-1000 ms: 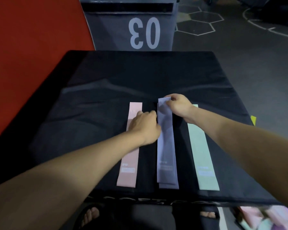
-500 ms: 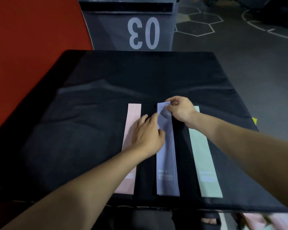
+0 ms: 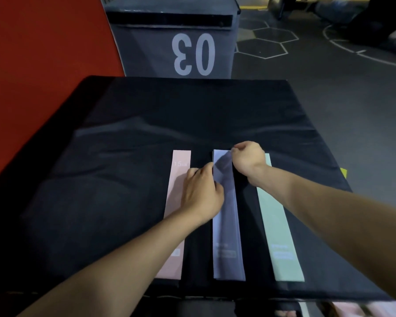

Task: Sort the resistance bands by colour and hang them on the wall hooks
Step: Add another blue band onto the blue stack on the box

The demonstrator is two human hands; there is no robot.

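While the flat lavender fabric resistance band [image 3: 226, 216] lies lengthwise at the centre of the black padded cloth-covered platform [image 3: 124, 179], both hands work its far end, toward 12 o'clock. The right hand [image 3: 249, 160] has its fingers curled, pinching the band's far right corner. The left hand [image 3: 201, 193] rests on the band's left edge; its fingers are bent, but their grip cannot be told. A flat pink fabric band [image 3: 176, 202] lies at 9 o'clock of the lavender one and a flat mint-green fabric band [image 3: 281, 236] at 3 o'clock, each apart from it. Judged by appearance, the band is light, limp and stretchy. Take hold at an end loop, since a mid-length grip would let both ends droop. No wall hooks are in view.
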